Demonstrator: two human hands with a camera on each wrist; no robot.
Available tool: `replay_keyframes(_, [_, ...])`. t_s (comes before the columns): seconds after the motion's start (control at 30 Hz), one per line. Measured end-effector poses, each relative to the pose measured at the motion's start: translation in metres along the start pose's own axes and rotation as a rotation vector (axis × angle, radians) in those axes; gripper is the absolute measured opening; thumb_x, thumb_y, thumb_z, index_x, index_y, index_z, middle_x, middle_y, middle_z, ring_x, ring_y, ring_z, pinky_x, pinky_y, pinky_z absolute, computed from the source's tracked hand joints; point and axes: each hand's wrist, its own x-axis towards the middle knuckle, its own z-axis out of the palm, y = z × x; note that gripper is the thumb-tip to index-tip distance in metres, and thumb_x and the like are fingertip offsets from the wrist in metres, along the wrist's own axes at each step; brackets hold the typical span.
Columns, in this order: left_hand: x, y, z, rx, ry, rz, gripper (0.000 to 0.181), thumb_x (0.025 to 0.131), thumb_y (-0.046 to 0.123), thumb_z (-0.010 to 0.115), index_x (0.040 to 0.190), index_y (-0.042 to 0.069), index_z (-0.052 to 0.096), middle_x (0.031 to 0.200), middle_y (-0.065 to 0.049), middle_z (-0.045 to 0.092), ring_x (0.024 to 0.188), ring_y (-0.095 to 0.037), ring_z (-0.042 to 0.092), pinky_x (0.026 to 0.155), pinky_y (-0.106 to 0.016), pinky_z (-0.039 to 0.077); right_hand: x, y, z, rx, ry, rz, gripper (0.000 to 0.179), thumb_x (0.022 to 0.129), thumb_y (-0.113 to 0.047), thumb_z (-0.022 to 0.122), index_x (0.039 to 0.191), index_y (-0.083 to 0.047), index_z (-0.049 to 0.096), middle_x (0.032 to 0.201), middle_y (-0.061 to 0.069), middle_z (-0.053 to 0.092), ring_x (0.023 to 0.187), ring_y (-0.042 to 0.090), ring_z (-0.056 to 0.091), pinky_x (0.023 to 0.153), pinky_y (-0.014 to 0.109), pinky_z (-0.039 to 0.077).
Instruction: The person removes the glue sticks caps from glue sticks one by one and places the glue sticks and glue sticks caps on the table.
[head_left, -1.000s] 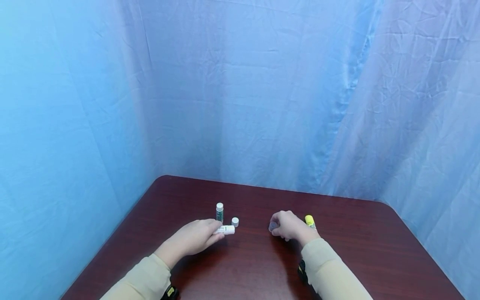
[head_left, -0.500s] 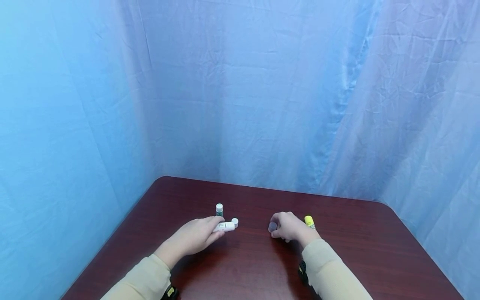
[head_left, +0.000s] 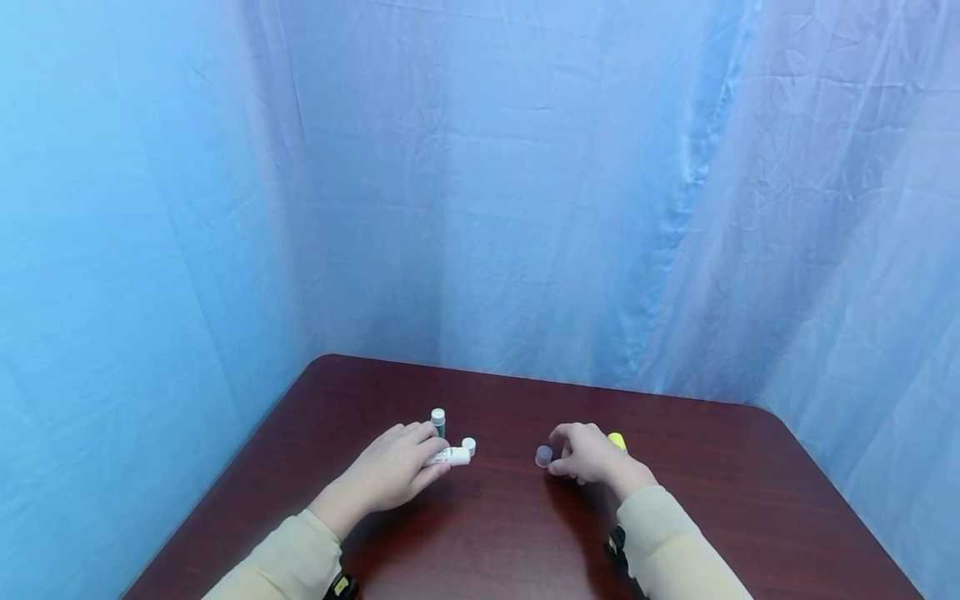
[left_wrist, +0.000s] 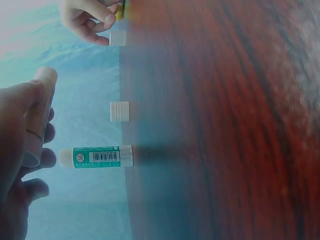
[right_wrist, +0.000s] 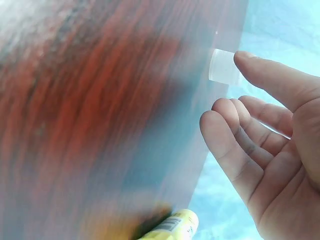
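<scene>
A white glue stick (head_left: 453,456) lies sideways in my left hand (head_left: 397,467), which grips it above the table with the fingers curled round it. Just beyond that hand stands a green-labelled glue stick (left_wrist: 97,156), upright. Beside it sits a small white ridged cap (left_wrist: 120,111). My right hand (head_left: 592,454) is bent at the fingers and holds nothing. A translucent cap (right_wrist: 223,66) stands on the table right by its thumb and fingertips, apart from them in the head view. Behind the right hand is a yellow tube with a printed label (right_wrist: 176,225), partly hidden.
The dark red-brown wooden table (head_left: 495,533) has rounded far corners. Light blue curtains (head_left: 480,208) hang behind it and along both sides. A dark band (head_left: 342,585) shows under the left sleeve.
My right hand has let go of the translucent cap and drawn back slightly to the right, leaving the cap standing. My left hand still holds the white glue stick, with small shifts.
</scene>
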Motion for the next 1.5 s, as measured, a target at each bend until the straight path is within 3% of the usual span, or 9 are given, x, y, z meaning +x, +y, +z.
replay_keyframes(0.2, [0.000, 0.001, -0.001, 0.036, 0.030, 0.013, 0.022, 0.100, 0.038, 0.065, 0.109, 0.018, 0.069, 0.097, 0.006, 0.054, 0.083, -0.011, 0.046, 0.074, -0.029, 0.041, -0.007, 0.000, -0.006, 0.025, 0.019, -0.021, 0.049, 0.087, -0.015, 0.082, 0.130, -0.003, 0.062, 0.078, 0.005, 0.059, 0.058, 0.021, 0.061, 0.057, 0.032, 0.055])
replay_keyframes(0.53, [0.001, 0.001, -0.004, 0.032, 0.096, -0.002, 0.024, 0.096, 0.037, 0.071, 0.111, 0.018, 0.070, 0.098, 0.007, 0.054, 0.085, -0.012, 0.043, 0.073, -0.031, 0.038, -0.017, -0.002, -0.014, 0.025, 0.070, -0.056, 0.046, 0.087, -0.020, 0.083, 0.128, -0.009, 0.064, 0.079, 0.002, 0.060, 0.055, 0.022, 0.061, 0.060, 0.034, 0.053])
replay_keyframes(0.9, [0.007, 0.001, -0.008, 0.019, 0.186, 0.026, 0.024, 0.093, 0.032, 0.074, 0.111, 0.017, 0.069, 0.099, 0.006, 0.056, 0.085, -0.013, 0.046, 0.072, -0.031, 0.039, -0.030, -0.014, -0.023, 0.101, 0.096, -0.190, 0.045, 0.089, -0.018, 0.081, 0.130, -0.012, 0.062, 0.087, 0.000, 0.062, 0.063, 0.027, 0.065, 0.059, 0.034, 0.055])
replay_keyframes(1.27, [0.018, 0.011, -0.011, -0.051, 0.291, 0.015, 0.023, 0.088, 0.027, 0.078, 0.107, 0.017, 0.069, 0.100, 0.006, 0.058, 0.085, -0.014, 0.047, 0.070, -0.031, 0.039, -0.042, -0.039, -0.028, 0.058, 0.132, -0.256, 0.049, 0.088, -0.039, 0.081, 0.130, -0.022, 0.062, 0.089, -0.008, 0.062, 0.069, 0.011, 0.061, 0.063, 0.032, 0.052])
replay_keyframes(1.5, [0.028, 0.019, -0.013, -0.066, 0.350, 0.016, 0.024, 0.085, 0.025, 0.079, 0.106, 0.017, 0.070, 0.097, 0.007, 0.057, 0.082, -0.013, 0.046, 0.069, -0.030, 0.039, -0.047, -0.043, -0.031, 0.046, 0.233, -0.328, 0.042, 0.088, -0.025, 0.082, 0.125, -0.020, 0.065, 0.088, -0.009, 0.061, 0.072, 0.008, 0.060, 0.063, 0.030, 0.050])
